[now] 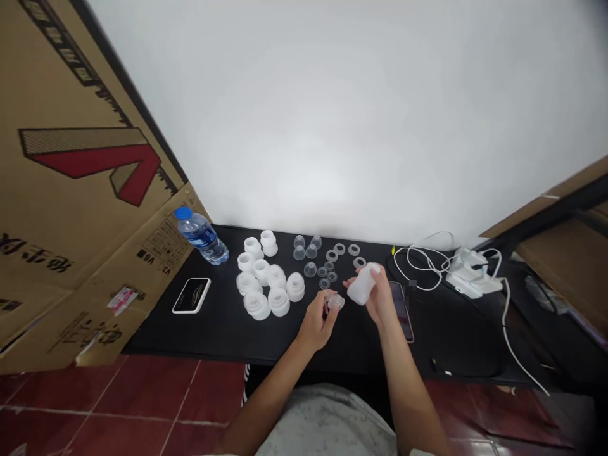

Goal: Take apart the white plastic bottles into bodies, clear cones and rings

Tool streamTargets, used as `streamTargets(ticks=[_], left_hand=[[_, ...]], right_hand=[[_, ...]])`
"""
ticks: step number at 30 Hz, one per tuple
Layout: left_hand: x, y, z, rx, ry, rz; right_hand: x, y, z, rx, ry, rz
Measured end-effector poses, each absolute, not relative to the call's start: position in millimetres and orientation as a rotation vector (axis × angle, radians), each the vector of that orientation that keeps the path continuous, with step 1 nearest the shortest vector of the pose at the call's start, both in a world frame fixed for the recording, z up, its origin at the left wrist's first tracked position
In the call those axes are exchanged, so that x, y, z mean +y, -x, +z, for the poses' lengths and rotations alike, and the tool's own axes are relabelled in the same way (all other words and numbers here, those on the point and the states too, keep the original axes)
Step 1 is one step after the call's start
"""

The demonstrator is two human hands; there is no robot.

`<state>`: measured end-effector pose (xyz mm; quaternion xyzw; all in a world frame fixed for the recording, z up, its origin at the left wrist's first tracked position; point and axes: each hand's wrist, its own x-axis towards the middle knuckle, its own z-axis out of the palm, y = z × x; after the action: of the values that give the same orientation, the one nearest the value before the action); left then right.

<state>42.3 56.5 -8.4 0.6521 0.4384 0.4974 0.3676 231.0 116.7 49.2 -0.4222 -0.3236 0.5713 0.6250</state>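
White caps (261, 271) and clear rings (339, 249) obstruct passage across the black desk (228, 329).

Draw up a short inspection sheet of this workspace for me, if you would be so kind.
Surface: black tabletop, with items spread along it.
Job's things: small clear piece, frosted white bottle, white moulded parts, clear cups and clear rings.
Clutter: water bottle with a blue cap, black device with a white edge, phone beside the right hand.
Grips: left hand closed on the clear piece; right hand closed on the bottle.
Cables: white cable looped by a white charger.
Surroundings: cardboard sheet at left, white wall behind, red tiled floor below.
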Motion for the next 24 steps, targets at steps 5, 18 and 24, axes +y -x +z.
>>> streamTargets(ticks=[5,18,24], left_hand=[[60,-45,-8,1.152,-1.514,1.317],[71,-52,-20,1.132,-1.301,1.391],[74,-52,-19,1.167,-1.244,1.411]], right_hand=[[67,-251,19,-1.027,1.114,1.426],[72,-237,13,-1.876,1.081,0.874],[70,-239,-3,-1.703,1.127,0.943]])
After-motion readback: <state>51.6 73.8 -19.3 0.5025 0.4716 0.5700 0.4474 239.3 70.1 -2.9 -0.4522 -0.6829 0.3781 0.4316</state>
